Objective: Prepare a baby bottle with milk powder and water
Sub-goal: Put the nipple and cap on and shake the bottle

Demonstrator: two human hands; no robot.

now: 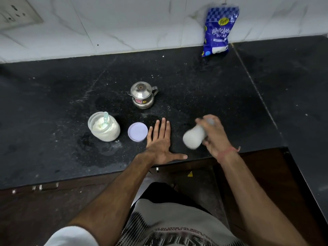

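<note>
Spanning nearly the whole view, the black stone desk (pixel 53 96) meets a white marbled wall (pixel 124 23) at the back. Against that wall, at the far right, a blue sugar bag (pixel 217 31) stands upright. The person's left hand (pixel 160 142) lies flat on the desk near its front edge, palm down, its grip spread wide and holding nothing, thumb pointing right along the edge. The right hand (pixel 215 137), a reddish thread around its wrist, is raised above the desk to the right of the left hand, with its grip wrapped around the top end of the baby bottle (pixel 194 136). The bottle is tilted, its white, milky base pointing toward the left hand, and both bottle and hand are blurred. Left of the flat hand stands an open powder jar (pixel 103 127), partly filled with white powder, a pale green scoop (pixel 106 118) stuck in it. Between jar and hand, a lavender lid (pixel 137 131) lies flat, just beside the fingers. Farther back sits a small steel pot (pixel 142 95) with its lid on.
</note>
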